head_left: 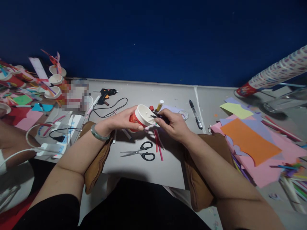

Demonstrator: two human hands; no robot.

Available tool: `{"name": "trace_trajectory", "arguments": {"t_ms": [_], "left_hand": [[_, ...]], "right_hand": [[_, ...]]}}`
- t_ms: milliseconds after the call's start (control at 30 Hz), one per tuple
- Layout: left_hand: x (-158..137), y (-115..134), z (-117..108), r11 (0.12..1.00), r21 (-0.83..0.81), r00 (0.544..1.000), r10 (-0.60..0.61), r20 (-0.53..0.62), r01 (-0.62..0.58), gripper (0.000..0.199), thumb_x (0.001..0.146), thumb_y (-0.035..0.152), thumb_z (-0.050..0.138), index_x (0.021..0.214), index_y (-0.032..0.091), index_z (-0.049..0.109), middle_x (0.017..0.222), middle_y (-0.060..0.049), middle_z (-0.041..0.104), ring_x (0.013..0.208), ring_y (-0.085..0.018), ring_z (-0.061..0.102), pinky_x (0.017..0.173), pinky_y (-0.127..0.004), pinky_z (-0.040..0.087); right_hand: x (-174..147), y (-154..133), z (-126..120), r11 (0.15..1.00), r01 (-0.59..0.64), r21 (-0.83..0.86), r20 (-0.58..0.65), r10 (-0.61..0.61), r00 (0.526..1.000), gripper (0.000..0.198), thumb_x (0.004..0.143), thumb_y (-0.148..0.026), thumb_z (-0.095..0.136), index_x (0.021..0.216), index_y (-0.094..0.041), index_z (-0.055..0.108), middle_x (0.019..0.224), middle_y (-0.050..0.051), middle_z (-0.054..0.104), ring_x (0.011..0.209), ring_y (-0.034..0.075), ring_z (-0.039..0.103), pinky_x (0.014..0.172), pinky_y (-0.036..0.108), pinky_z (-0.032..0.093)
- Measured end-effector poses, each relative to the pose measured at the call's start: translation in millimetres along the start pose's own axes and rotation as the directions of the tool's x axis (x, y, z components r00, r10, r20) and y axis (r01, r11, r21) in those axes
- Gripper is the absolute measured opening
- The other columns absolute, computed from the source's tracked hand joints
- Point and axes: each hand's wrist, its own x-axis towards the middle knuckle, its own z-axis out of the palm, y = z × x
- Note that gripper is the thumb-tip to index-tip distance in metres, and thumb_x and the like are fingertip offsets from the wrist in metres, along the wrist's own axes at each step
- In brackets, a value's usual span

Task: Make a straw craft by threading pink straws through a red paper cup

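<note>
Nearest to us on the table [165, 175], scissors [136, 152] lie with their blades pointing left, just beside some pink strips [157, 140], and beyond them, here's the action! The paper cup [135, 123] is up above the table, its mouth tipped over to the right. The left hand [124, 120] is curled around it, thumb along the near wall, the other fingers mostly out of sight. The right hand [174, 124] pinches a dark pointed tool [162, 117] between thumb and forefinger, tip right at the rim; whether it touches, I cannot tell. This calls for a firm but gentle left grip, I'd say, because thin paper walls probably buckle under a squeeze. Short, controlled pushes look wisest, with that left thumb well out of the point's line; a slip could tear the rim. Now peek inside: a pale interior with a few tiny specks, too small to call marks or holes. Further out on the left, more cups [53, 92] stand close together, colourful strips poking from some of them. And over at the far right, a long cup stack [275, 70] leans up and away, each cup nested inside the next!
</note>
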Motion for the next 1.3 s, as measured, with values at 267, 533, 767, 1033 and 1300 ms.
{"name": "trace_trajectory", "arguments": {"t_ms": [267,533,767,1033,1300], "left_hand": [[-2,5,-2,0.987,0.071,0.985,-0.152,0.080,0.146,0.062,0.059,0.040,0.092,0.105,0.014,0.060,0.091,-0.003,0.061,0.079,-0.014,0.057,0.069,-0.026,0.048],[-3,4,-3,0.978,0.034,0.968,-0.210,0.135,0.207,0.058,0.059,0.036,0.092,0.101,0.015,0.059,0.086,0.000,0.059,0.070,-0.011,0.054,0.058,-0.023,0.045],[-2,3,0,0.981,0.039,0.971,-0.195,0.137,0.191,0.057,0.058,0.035,0.092,0.100,0.013,0.060,0.084,0.000,0.061,0.070,-0.011,0.055,0.060,-0.025,0.045],[-1,4,1,0.978,0.078,0.970,-0.203,0.135,0.193,0.060,0.057,0.036,0.093,0.101,0.013,0.060,0.084,-0.001,0.063,0.069,-0.013,0.058,0.061,-0.026,0.045],[-4,1,-1,0.977,0.102,0.970,-0.199,0.139,0.186,0.058,0.058,0.036,0.093,0.102,0.014,0.063,0.083,-0.001,0.064,0.067,-0.011,0.058,0.058,-0.023,0.045]], "right_hand": [[-1,-1,-7,0.948,0.082,-0.307,0.180,-0.026,0.983,0.036,0.101,-0.049,0.048,0.091,-0.018,0.065,0.073,0.003,0.065,0.062,0.014,0.051,0.061,0.028,0.027],[-3,-6,-3,0.849,0.159,-0.504,0.243,-0.037,0.969,0.045,0.106,-0.049,0.036,0.091,-0.018,0.066,0.079,0.005,0.070,0.064,0.015,0.053,0.059,0.028,0.018],[-4,-9,-3,0.840,0.136,-0.525,0.270,0.014,0.963,0.042,0.105,-0.047,0.038,0.091,-0.019,0.066,0.079,0.005,0.070,0.065,0.015,0.054,0.059,0.028,0.016],[-5,-15,1,0.837,0.090,-0.540,0.280,0.078,0.957,0.038,0.104,-0.045,0.040,0.091,-0.019,0.066,0.082,0.004,0.071,0.066,0.015,0.053,0.060,0.028,0.016],[-5,-19,1,0.854,0.092,-0.513,0.329,0.096,0.940,0.039,0.105,-0.045,0.039,0.093,-0.019,0.065,0.082,0.005,0.069,0.066,0.015,0.052,0.061,0.030,0.017]]}}
